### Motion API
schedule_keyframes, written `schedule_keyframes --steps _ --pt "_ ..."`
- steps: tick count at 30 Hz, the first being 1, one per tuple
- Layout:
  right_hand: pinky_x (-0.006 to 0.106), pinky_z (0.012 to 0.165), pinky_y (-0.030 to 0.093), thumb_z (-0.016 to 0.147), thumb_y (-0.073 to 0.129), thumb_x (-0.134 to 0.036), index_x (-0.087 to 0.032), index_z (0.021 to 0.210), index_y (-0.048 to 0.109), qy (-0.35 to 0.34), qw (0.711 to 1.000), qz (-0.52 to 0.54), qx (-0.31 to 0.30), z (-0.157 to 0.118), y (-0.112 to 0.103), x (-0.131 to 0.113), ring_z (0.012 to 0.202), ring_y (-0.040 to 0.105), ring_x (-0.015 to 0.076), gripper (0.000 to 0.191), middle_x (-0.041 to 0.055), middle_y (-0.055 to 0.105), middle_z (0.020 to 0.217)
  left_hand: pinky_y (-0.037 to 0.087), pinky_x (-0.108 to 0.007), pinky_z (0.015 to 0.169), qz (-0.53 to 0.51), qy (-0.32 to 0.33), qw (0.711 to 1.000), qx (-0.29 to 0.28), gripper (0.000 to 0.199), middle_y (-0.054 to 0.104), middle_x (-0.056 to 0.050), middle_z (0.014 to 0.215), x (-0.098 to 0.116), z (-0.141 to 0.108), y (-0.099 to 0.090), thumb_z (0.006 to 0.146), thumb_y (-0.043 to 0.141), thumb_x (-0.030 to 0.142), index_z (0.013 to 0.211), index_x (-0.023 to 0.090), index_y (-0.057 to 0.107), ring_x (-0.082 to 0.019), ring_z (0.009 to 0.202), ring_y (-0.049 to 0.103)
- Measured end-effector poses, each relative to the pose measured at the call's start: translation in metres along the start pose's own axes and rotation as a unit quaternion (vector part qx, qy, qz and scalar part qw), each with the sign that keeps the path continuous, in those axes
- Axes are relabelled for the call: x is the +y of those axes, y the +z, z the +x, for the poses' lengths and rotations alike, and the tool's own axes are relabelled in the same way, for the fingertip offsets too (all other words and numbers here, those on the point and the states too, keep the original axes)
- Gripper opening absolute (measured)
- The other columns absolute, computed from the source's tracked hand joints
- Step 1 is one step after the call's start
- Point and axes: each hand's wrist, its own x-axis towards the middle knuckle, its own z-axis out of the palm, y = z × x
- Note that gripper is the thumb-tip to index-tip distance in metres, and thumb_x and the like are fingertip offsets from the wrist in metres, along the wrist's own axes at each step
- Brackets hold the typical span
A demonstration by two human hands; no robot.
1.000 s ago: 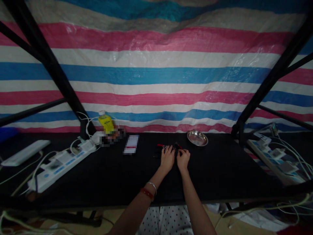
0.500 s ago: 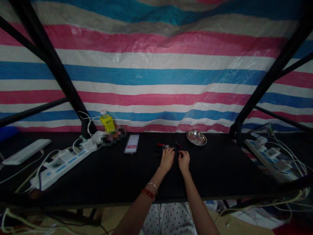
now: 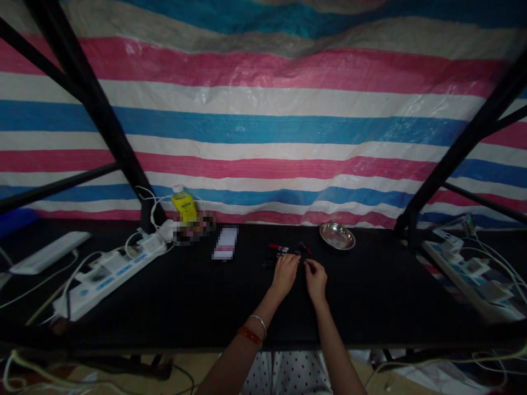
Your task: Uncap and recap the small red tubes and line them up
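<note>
My left hand [image 3: 285, 275] lies palm down on the black tabletop [image 3: 185, 296], its fingers stretched forward beside a small group of items. My right hand [image 3: 317, 281] is close by on the right, thumb and forefinger pinched together. Whatever sits at those fingertips is too small and dark to make out. Just beyond my left hand lies a slim red-and-black item [image 3: 277, 247] with pale markings, among other dark pieces partly covered by my fingers. A second small red-and-black piece [image 3: 304, 248] rests past the gap between my hands.
Behind my right hand stands a round metal dish [image 3: 337, 236]. A phone [image 3: 225, 243] lies to the left, near a yellow bottle [image 3: 184, 204]. Power strips with plugs and cables run along the left [image 3: 111, 280] and right [image 3: 473, 274]. Black frame posts rise before a striped sheet [image 3: 263, 131].
The view has shifted slightly. My left hand's fingers look flatter and more stretched out. My right hand stays pinched, with a slightly wider gap between its thumb and palm.
</note>
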Motion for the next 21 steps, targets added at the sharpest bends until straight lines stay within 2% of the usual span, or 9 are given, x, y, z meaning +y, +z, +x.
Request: schedule_keyframes --steps 3,7,10,14,18,21 --pt "0.035 0.081 0.045 0.075 0.055 -0.034 -0.017 0.087 0.068 -0.007 0.994 0.085 -0.062 0.0 0.002 -0.011 0.083 0.06 0.0205 0.024 0.0076 0.066 0.086 0.045 -0.036 0.085 -0.032 0.002 0.999 0.014 0.027 0.063 -0.006 0.097 -0.002 -0.001 -0.001 0.091 0.038 0.017 0.106 0.019 0.059 -0.018 0.093 0.057" --pt "0.033 0.08 0.046 0.073 0.059 -0.037 -0.017 0.082 0.07 0.007 0.984 0.165 -0.071 0.0 0.005 -0.022 0.082 0.06 0.019 0.024 0.0068 0.066 0.083 0.047 -0.036 0.085 -0.076 0.017 0.996 0.032 0.026 0.063 -0.006 0.096 -0.003 -0.002 -0.002 0.09 0.039 0.016 0.107 0.019 0.06 -0.017 0.092 0.057" --pt "0.031 0.073 0.049 0.067 0.066 -0.041 -0.017 0.083 0.068 0.081 0.964 0.247 -0.049 0.001 0.006 -0.026 0.076 0.061 0.0176 0.029 0.0053 0.067 0.08 0.048 -0.035 0.084 -0.098 0.017 0.994 0.045 0.026 0.063 -0.006 0.096 -0.005 -0.002 0.0 0.09 0.041 0.016 0.107 0.019 0.06 -0.017 0.091 0.057" --pt "0.026 0.061 0.049 0.054 0.077 -0.037 -0.016 0.083 0.066 0.191 0.92 0.343 -0.007 0.003 0.004 -0.027 0.062 0.061 0.0136 0.037 0.0017 0.067 0.071 0.049 -0.034 0.084 -0.125 0.002 0.99 0.067 0.026 0.062 -0.007 0.097 -0.009 -0.003 0.008 0.089 0.042 0.017 0.107 0.018 0.06 -0.017 0.092 0.057" --pt "0.025 0.058 0.05 0.051 0.08 -0.035 -0.016 0.081 0.067 0.235 0.89 0.389 0.033 0.004 0.002 -0.025 0.061 0.063 0.0137 0.038 0.002 0.068 0.07 0.05 -0.034 0.083 -0.126 0.006 0.99 0.059 0.026 0.063 -0.006 0.097 -0.01 -0.004 0.01 0.089 0.043 0.018 0.108 0.02 0.061 -0.017 0.091 0.058" --pt "0.025 0.057 0.051 0.05 0.08 -0.035 -0.016 0.08 0.068 0.242 0.886 0.392 0.043 0.004 0.003 -0.023 0.064 0.064 0.0153 0.038 0.0029 0.069 0.071 0.051 -0.035 0.081 -0.125 0.018 0.991 0.051 0.026 0.064 -0.006 0.096 -0.009 -0.004 0.009 0.089 0.043 0.018 0.108 0.021 0.061 -0.017 0.089 0.06"
